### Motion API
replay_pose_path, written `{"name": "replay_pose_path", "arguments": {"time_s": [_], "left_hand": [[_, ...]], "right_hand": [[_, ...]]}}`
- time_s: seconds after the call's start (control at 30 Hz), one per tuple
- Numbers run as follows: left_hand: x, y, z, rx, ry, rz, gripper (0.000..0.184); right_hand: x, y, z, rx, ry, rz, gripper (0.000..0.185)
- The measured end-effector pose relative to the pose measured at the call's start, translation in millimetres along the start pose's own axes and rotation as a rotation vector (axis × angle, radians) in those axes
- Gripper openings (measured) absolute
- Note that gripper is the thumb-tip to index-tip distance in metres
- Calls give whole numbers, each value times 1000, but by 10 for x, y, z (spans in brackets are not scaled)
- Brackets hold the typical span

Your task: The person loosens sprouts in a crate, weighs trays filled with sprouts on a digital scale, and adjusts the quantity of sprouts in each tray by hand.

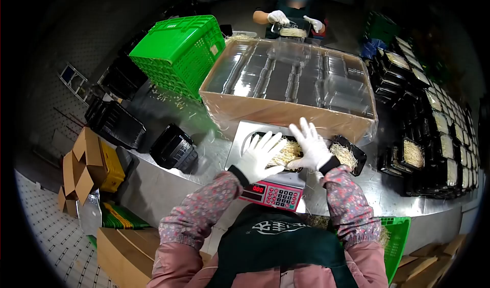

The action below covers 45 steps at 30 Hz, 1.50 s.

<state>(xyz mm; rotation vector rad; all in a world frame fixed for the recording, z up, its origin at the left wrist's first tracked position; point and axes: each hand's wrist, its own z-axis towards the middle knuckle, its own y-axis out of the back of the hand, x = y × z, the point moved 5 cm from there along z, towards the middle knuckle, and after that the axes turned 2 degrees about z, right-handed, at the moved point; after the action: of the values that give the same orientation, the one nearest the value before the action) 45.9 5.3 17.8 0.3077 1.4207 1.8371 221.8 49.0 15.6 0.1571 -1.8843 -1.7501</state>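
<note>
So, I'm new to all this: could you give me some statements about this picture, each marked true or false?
1. The left hand and right hand are both gloved in white. True.
2. The scale has a green front panel. False: the panel is pinkish red.
3. A black tray of pale strands sits on the scale. True.
4. The large cardboard box is shut. False: it is open at the top and packed with clear plastic pieces.
5. The person across the table is bare-handed. False: those hands are gloved too.
</note>
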Motion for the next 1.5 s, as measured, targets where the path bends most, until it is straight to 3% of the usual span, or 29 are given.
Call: {"name": "replay_pose_path", "arguments": {"time_s": [0.1, 0.13, 0.17, 0.23, 0.3, 0.33, 0.57, 0.67, 0.77, 0.83, 0.9, 0.97, 1.0, 1.1, 1.23, 1.27, 1.3, 1.4, 1.5], "left_hand": [[281, -345, 55, 29, 41, 7, 62], [284, -318, 86, 36, 72, -8, 61], [278, -326, 133, 22, 66, -19, 61], [320, -423, 236, 52, 118, -51, 61], [288, -449, 311, 78, 175, -15, 60], [281, -474, 304, 57, 158, -6, 60], [286, -464, 224, -5, 166, -59, 73], [293, -314, 147, -125, 176, -143, 86], [440, -206, -30, -225, 296, -335, 99], [533, -193, -193, -308, 435, -567, 100], [705, -333, -360, -326, 434, -618, 106], [773, -432, -537, -358, 473, -756, 109], [781, -476, -608, -329, 484, -865, 112], [891, -580, -815, -260, 539, -709, 112], [671, -334, -485, -308, 473, -566, 83], [630, -352, -428, -332, 396, -374, 73], [591, -414, -366, -381, 400, -412, 68], [511, -560, -175, -247, 259, -25, 43], [469, -567, -105, -186, 337, 49, 38]], "right_hand": [[-315, -316, 128, 248, -37, -96, 96], [-430, -391, 116, 112, 15, -98, 79], [-351, -268, 65, 92, 6, -84, 44], [-294, -337, 37, 38, 6, -59, 24], [-348, -419, 129, 49, -68, -108, 16], [-427, -393, 109, -47, -50, -32, 13], [-757, 601, -224, -211, -97, 273, 15], [-575, 979, -304, -231, -222, 667, 15], [-369, 827, -105, -270, -41, 872, 17], [-155, 570, 59, -298, 46, 817, 19], [-23, 121, 194, -239, 30, 754, 20], [-91, -259, 242, -167, 6, 376, 24], [-136, -313, 205, -178, 6, 402, 26], [-217, -210, 104, -169, 61, 425, 37], [-9, -146, 74, -247, 70, 277, 58], [16, -377, 143, -210, 60, 170, 64], [73, -681, 182, -210, 85, 143, 64], [491, -968, 153, -127, 100, -36, 62], [411, -922, 199, -46, 96, 47, 60]]}}
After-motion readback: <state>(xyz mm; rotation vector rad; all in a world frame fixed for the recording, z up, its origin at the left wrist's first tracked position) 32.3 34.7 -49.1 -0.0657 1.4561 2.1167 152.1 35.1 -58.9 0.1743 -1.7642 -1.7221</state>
